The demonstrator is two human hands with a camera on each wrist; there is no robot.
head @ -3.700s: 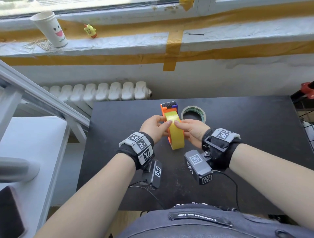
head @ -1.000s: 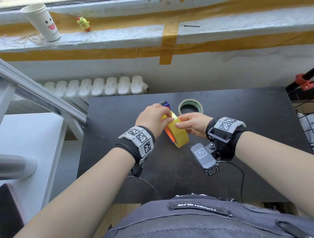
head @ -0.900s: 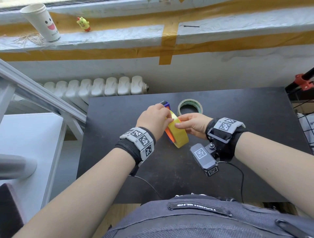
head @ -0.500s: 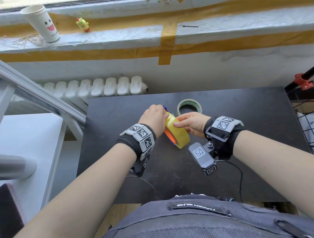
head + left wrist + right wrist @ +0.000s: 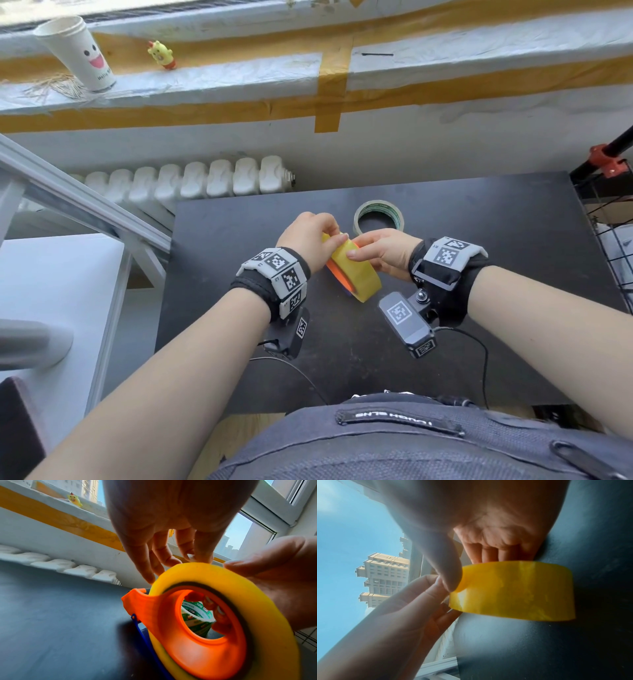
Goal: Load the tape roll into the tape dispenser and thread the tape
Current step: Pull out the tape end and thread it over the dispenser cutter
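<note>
At the centre of the head view, your right hand [image 5: 383, 251] grasps the yellow tape roll [image 5: 356, 274] seated on the orange dispenser [image 5: 193, 632], while your left hand [image 5: 308, 240] pinches its loose end [image 5: 458, 588]. Loading looks done; next, thread that end toward the cutter.

Black table [image 5: 479, 260] with a spare green-printed tape roll [image 5: 379, 219] lying flat near its far edge. White radiator [image 5: 191, 180] behind. On the taped sill: tilted paper cup [image 5: 80, 54] with smiley face, small yellow chick toy [image 5: 161, 54]. Red clamp [image 5: 608, 162] at right.

Yellow tape roll [image 5: 356, 274] seated on orange tape dispenser [image 5: 193, 635], tilted on table.
</note>
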